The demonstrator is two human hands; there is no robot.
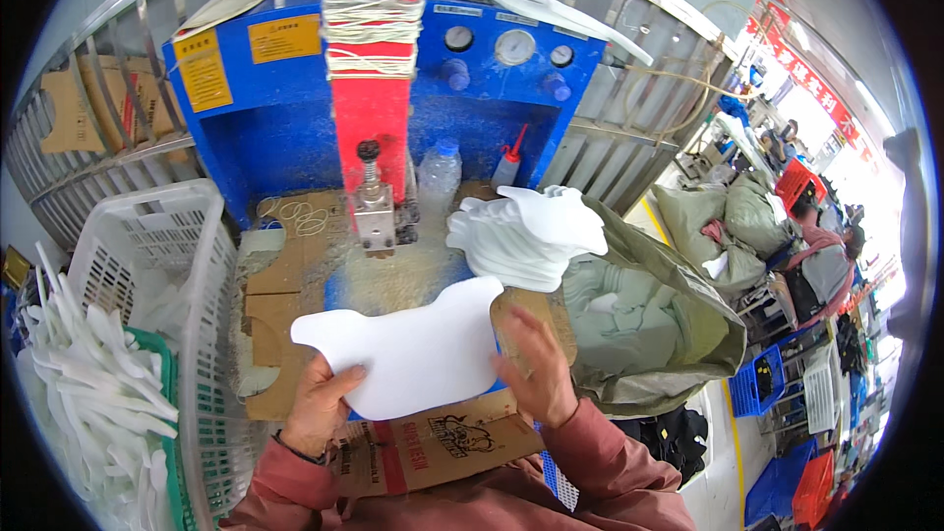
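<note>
A white, flat panel with curved cut-outs (413,349) is tilted over the front of the work table, below the metal tool head (374,216) of a blue machine. My left hand (320,398) pinches its lower left edge, thumb on top. At the panel's right edge, my right hand (539,369) has its fingers stretched out and apart; whether the thumb touches the edge I cannot tell. A stack of similar white panels (531,236) lies just beyond that hand.
A red upright arm (369,118) wound with cord rises behind. A plastic bottle (440,172) and a red-tipped squeeze bottle (508,159) stand at the back. White baskets (202,334) and white strips (93,383) fill the left. A green sack of panels (708,334) is at right.
</note>
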